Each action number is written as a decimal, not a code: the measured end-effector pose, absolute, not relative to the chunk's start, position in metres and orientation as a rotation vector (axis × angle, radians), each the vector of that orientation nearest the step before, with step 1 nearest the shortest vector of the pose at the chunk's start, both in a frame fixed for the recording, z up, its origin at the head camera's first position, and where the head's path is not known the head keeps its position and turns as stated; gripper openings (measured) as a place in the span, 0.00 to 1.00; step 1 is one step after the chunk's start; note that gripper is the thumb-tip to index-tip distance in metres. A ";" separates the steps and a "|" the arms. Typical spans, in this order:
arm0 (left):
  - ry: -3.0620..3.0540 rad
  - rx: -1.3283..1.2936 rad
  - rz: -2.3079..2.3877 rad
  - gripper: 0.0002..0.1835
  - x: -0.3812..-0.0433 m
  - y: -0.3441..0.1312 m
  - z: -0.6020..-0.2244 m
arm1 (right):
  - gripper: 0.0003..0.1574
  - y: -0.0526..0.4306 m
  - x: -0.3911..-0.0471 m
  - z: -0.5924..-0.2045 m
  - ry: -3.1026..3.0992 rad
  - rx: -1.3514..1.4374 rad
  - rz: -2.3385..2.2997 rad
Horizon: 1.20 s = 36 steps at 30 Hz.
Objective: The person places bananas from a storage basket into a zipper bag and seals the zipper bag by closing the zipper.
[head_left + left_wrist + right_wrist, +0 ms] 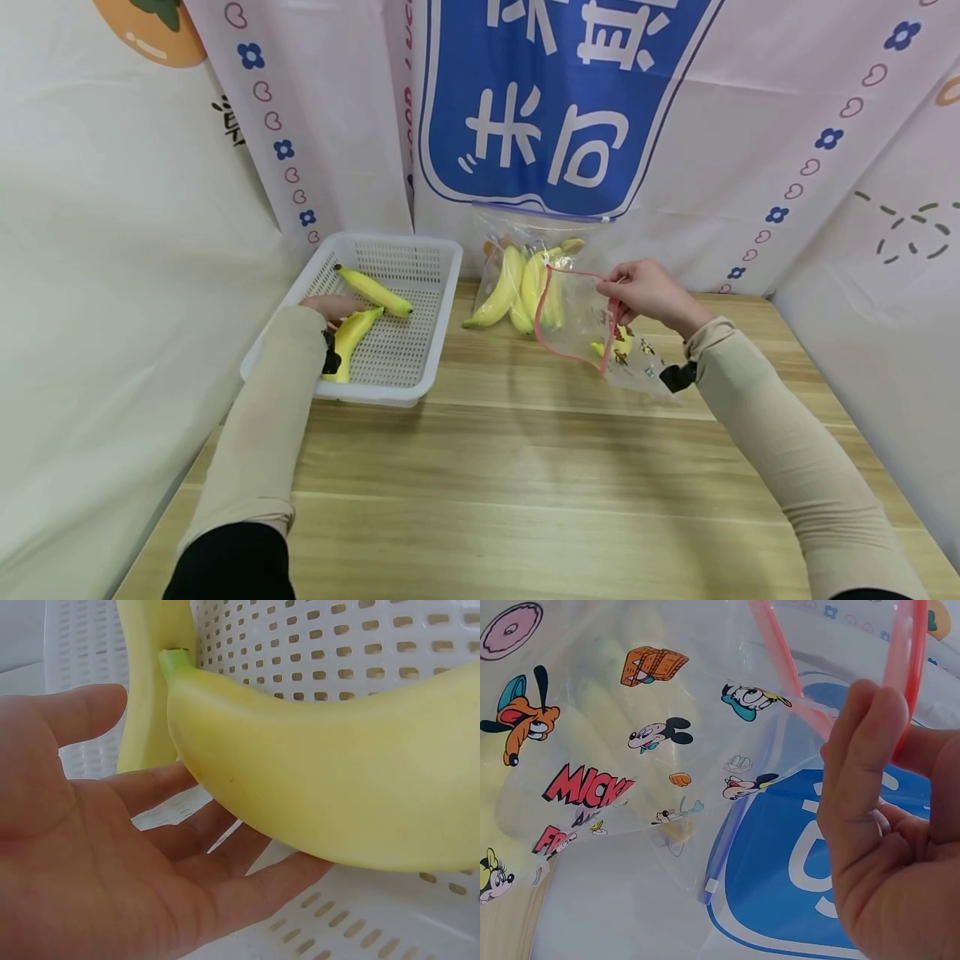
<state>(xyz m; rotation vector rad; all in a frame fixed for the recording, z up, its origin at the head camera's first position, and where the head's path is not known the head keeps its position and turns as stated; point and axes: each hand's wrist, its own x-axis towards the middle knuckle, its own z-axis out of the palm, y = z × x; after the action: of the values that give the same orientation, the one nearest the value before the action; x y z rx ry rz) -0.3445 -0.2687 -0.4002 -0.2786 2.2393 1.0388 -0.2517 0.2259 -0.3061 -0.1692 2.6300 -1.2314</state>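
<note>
In the head view my left hand is inside a white perforated basket, beside a yellow banana. The left wrist view shows its fingertips slipped under the curved side of that banana, with the thumb raised away from it. A second banana lies behind, touching the first one's stem. Over on the right, my right hand pinches the red-edged rim of a clear zip bag, holding its mouth apart. Cartoon figures cover this bag, and something yellow sits low in it.
Another clear zip bag with a purple slider strip stands against the back cloth, several bananas inside. It partly overlaps the red-edged bag. Printed cloth walls enclose the wooden table at the back and sides.
</note>
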 end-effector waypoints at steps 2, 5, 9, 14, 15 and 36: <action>2.256 -0.276 1.021 0.37 -0.344 -0.267 -0.400 | 0.18 0.226 -0.252 -0.306 2.631 -0.177 -1.229; 2.285 -0.260 0.966 0.35 -0.341 -0.265 -0.398 | 0.18 0.226 -0.251 -0.305 2.629 -0.181 -1.230; 2.296 -0.243 0.939 0.33 -0.335 -0.261 -0.396 | 0.17 0.226 -0.251 -0.305 2.626 -0.168 -1.244; 2.260 -0.373 1.027 0.33 -0.332 -0.258 -0.396 | 0.18 0.227 -0.250 -0.306 2.626 -0.188 -1.243; 2.251 -0.399 1.039 0.34 -0.332 -0.257 -0.397 | 0.18 0.227 -0.250 -0.306 2.626 -0.187 -1.245; 2.354 -0.203 0.782 0.31 -0.347 -0.249 -0.401 | 0.17 0.230 -0.251 -0.305 2.641 -0.184 -1.224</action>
<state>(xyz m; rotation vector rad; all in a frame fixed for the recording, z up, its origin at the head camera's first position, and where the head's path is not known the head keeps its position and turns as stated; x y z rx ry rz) -0.3468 -0.2492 -0.4011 -0.2032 2.3545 0.7823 -0.2513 0.2299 -0.3054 -0.1835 2.6405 -1.2238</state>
